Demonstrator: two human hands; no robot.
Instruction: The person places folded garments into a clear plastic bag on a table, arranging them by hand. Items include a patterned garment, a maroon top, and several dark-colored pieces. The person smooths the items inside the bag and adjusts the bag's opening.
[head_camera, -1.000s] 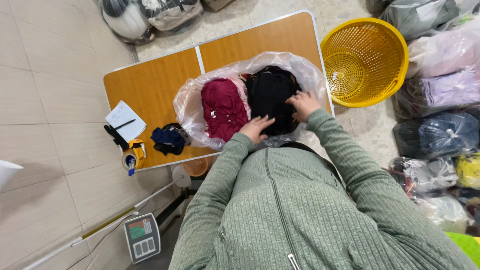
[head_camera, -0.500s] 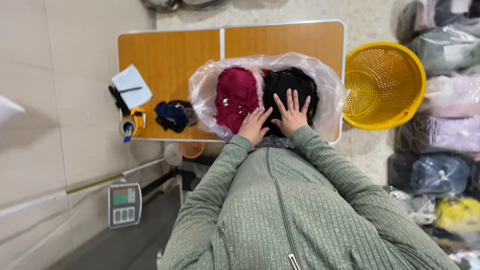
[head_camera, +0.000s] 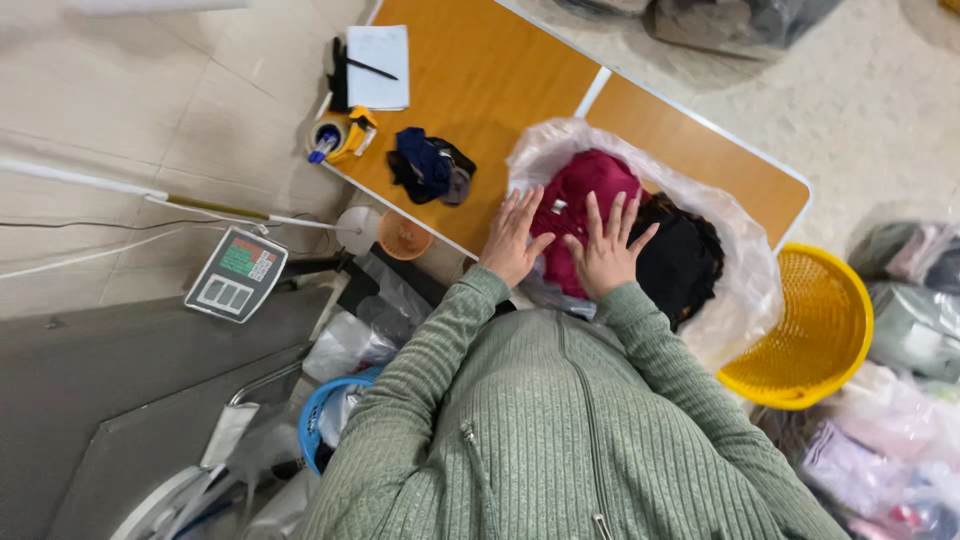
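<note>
A clear plastic bag (head_camera: 745, 262) lies on the wooden folding table (head_camera: 500, 70). Inside it sit a dark red folded garment (head_camera: 583, 190) and a black garment (head_camera: 685, 262). My left hand (head_camera: 513, 240) lies flat with spread fingers on the bag's near left side, beside the red garment. My right hand (head_camera: 610, 246) presses flat on the red garment through the plastic, next to the black one. Neither hand grips anything. My green ribbed sleeves cover both arms.
A yellow mesh basket (head_camera: 810, 335) stands right of the table. On the table lie a dark blue cloth bundle (head_camera: 430, 165), a yellow tape dispenser (head_camera: 342, 136) and a notepad with pen (head_camera: 378, 55). A digital scale (head_camera: 236, 273) sits on the floor at left. Bagged clothing (head_camera: 900, 440) is piled at right.
The view has swung, so the table now runs diagonally. Both hands shifted from the black garment onto the red garment's side and lie flat with fingers spread.
</note>
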